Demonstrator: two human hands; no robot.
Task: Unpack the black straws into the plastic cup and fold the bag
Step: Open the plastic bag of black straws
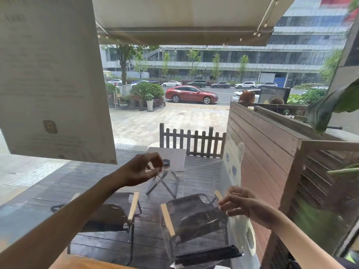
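I hold a large clear plastic bag [233,170] with blue and white print up in front of a window. A bundle of black straws [207,254] lies crosswise in the bottom of the bag, near the lower edge of the view. My left hand [139,169] is raised and pinches the bag's upper left corner between thumb and fingers. My right hand [244,206] is lower and grips the bag's right side with its fingers curled. No plastic cup is in view.
A strip of wooden counter [87,264] shows at the bottom left. A paper poster [48,74] hangs on the window glass at the left. Plant leaves [340,101] reach in from the right. Outside are folding chairs, a small table and a wooden fence.
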